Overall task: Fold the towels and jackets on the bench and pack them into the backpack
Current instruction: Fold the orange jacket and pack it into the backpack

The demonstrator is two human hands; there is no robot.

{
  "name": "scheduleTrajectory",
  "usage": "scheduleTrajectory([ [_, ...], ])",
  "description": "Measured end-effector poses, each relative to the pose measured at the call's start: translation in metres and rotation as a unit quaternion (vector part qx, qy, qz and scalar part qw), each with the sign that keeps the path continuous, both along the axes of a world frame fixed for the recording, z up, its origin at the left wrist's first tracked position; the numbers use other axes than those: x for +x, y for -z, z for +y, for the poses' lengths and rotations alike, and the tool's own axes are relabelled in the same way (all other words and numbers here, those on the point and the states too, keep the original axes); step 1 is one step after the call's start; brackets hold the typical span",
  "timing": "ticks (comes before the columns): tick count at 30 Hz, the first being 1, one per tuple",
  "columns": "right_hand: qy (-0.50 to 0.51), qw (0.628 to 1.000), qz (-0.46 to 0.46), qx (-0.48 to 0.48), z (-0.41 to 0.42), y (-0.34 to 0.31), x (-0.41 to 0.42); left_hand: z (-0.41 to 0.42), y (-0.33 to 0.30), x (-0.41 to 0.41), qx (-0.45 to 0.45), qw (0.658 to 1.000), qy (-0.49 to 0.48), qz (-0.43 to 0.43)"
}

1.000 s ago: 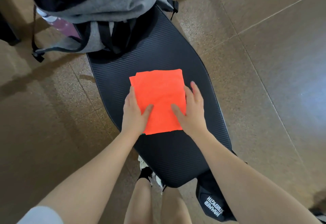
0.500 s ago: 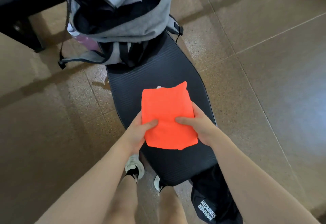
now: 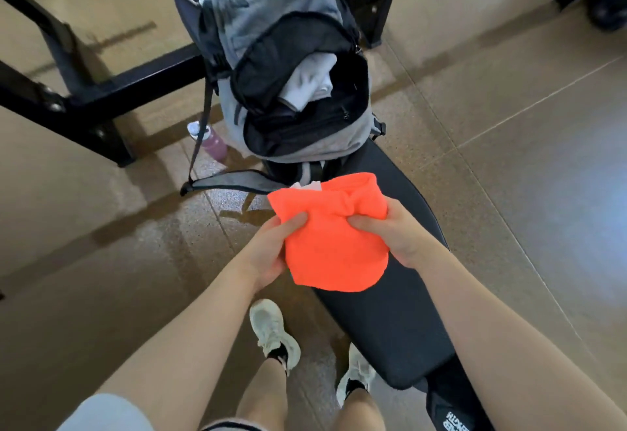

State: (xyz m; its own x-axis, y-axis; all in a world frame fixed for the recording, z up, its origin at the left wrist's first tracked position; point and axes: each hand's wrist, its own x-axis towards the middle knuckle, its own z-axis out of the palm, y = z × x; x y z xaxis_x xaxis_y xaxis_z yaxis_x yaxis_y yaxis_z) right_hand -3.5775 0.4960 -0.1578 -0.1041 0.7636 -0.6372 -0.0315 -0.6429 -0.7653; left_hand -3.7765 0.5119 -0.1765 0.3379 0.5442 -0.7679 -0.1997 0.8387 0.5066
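Black bench (image 3: 400,312), folded orange towel (image 3: 334,254) bunched, L hand (image 3: 271,250) & R hand (image 3: 397,235) grips pinching it

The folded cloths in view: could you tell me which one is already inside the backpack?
The white cloth, lying in the open backpack. The orange towel is held above the bench by left hand and right hand.

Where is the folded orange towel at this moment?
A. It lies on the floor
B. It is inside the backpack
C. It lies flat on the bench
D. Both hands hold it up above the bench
D: the left hand and right hand grip the orange towel, lifted off the bench in front of the open backpack.
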Motion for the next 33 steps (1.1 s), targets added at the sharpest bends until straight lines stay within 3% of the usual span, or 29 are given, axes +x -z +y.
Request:
scheduleTrajectory([
  [6, -0.035, 0.995, -0.094, 0.013, 0.066, -0.008, -0.015, 0.063, 0.003, -0.021, 0.059, 0.998, -0.007, -0.036],
  [8, -0.024, 0.993, -0.116, 0.023, 0.09, -0.009, -0.013, 0.09, 0.009, -0.019, 0.088, 0.996, -0.002, -0.002],
  [11, -0.026, 0.99, -0.132, 0.049, 0.129, -0.006, -0.011, 0.139, 0.012, -0.019, 0.161, 0.977, 0.051, 0.13],
  [13, -0.042, 0.989, -0.127, 0.054, 0.157, 0.001, -0.008, 0.174, 0.012, -0.018, 0.238, 0.936, 0.103, 0.24],
  [17, -0.088, 0.988, -0.116, 0.051, 0.221, 0.026, 0.006, 0.25, 0.015, -0.008, 0.466, 0.781, 0.19, 0.37],
  [19, -0.094, 0.989, -0.108, 0.041, 0.246, 0.04, 0.013, 0.285, 0.029, 0.002, 0.476, 0.737, 0.253, 0.408],
  [22, -0.078, 0.991, -0.11, 0.008, 0.262, 0.058, 0.021, 0.314, 0.053, 0.028, 0.403, 0.692, 0.379, 0.463],
  [26, -0.101, 0.989, -0.112, -0.004, 0.261, 0.081, 0.025, 0.329, 0.062, 0.047, 0.435, 0.594, 0.417, 0.533],
  [28, -0.113, 0.989, -0.096, -0.01, 0.264, 0.086, 0.028, 0.345, 0.06, 0.039, 0.462, 0.606, 0.371, 0.531],
  [31, -0.154, 0.985, -0.077, -0.022, 0.279, 0.083, 0.03, 0.375, 0.037, 0.023, 0.486, 0.665, 0.281, 0.492],
  [33, -0.197, 0.978, -0.064, -0.011, 0.295, 0.075, 0.023, 0.396, 0.017, 0.02, 0.505, 0.675, 0.272, 0.465],
])
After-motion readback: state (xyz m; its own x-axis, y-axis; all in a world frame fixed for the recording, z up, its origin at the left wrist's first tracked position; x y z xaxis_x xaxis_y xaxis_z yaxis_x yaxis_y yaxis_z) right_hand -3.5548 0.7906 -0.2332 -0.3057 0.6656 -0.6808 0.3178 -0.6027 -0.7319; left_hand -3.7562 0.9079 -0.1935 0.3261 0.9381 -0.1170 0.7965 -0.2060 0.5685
